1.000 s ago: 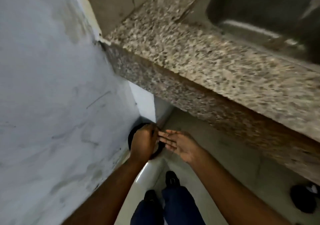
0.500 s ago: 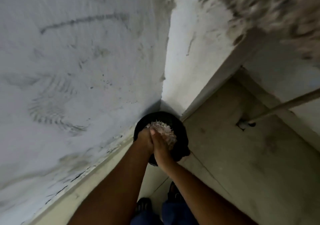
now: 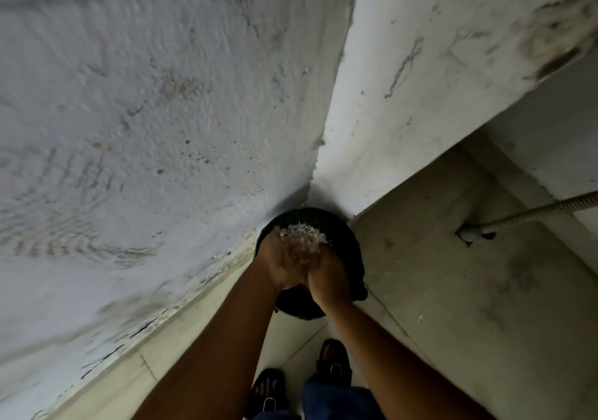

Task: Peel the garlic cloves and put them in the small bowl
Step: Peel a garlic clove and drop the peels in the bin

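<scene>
Head view: you stand over a black bin [image 3: 348,257] set on the floor [image 3: 453,306], tight in the corner where two rough walls [image 3: 161,112] meet. Your left hand [image 3: 284,264] and right hand [image 3: 330,277] are pressed side by side above the bin's mouth, cupped together and cradling a heap of pale, papery garlic skins [image 3: 302,236]. The fingers curve around the heap rather than clench; none hangs free.

This looks like the clean-up part of the job: dumping peelings. To do it well, keep both hands low over the opening, part them slowly from the little-finger side so the light skins drop straight down instead of drifting onto the floor, then rub your palms together over the bin to shed what clings.

No cloves and no small bowl show here, so you cannot tell from this view where they sit or how many are peeled.

A ribbed hose [image 3: 534,210] runs to a fitting low on the wall at the right. Your sandalled feet [image 3: 333,363] stand just short of the bin.

No brand, label or writing can be read anywhere.
</scene>
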